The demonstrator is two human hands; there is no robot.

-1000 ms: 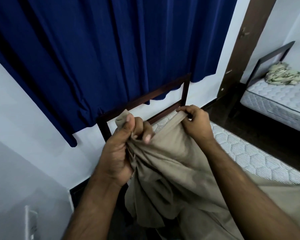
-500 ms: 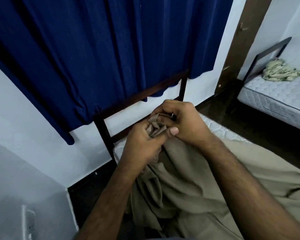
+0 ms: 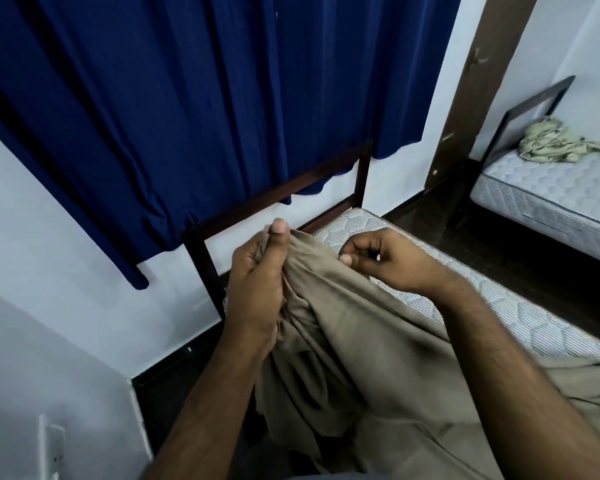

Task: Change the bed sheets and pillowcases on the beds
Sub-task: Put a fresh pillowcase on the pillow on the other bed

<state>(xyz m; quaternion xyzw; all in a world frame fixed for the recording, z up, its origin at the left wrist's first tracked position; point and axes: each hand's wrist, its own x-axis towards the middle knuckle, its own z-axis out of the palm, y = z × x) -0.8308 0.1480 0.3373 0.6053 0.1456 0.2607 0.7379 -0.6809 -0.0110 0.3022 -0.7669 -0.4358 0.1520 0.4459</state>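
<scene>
Gripped a bunched corner of the tan sheet (image 3: 378, 358) in the left hand (image 3: 257, 271), thumb up. Right hand (image 3: 385, 259) apart, fingers curled, holding cannot tell. Draped lengthwise over the near mattress (image 3: 520, 317), corner toward the headboard (image 3: 278, 195).

Dim, even indoor lighting; soft shadows, no glare. Wide-angle distortion bends frame edges. Focus slightly soft overall.
</scene>
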